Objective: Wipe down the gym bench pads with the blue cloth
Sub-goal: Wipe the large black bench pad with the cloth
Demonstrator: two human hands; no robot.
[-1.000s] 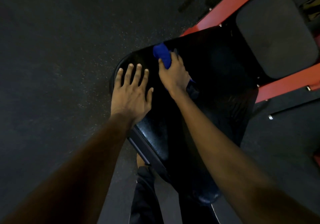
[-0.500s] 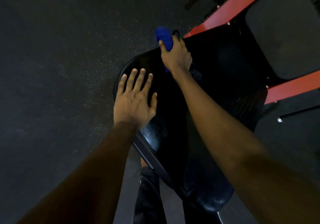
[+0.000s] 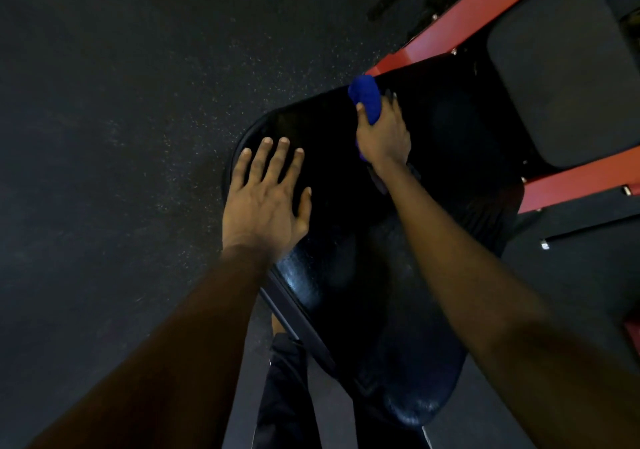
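While the left hand [image 3: 265,202] lies flat with fingers spread on the black bench pad [image 3: 346,275], the right hand [image 3: 382,133] grips the blue cloth [image 3: 365,96] near its far edge.

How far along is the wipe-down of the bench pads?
Done: only a sheen on the glossy black vinyl pad hints at wiping. In hand: the right hand grips the bunched blue cloth at that pad's far edge; the left hand lies flat on it. Left: likely the grey matte pad between the red frame rails.

Right hand [image 3: 382,136] gripping blue cloth [image 3: 365,98] on black bench pad [image 3: 346,275], left hand [image 3: 265,202] flat
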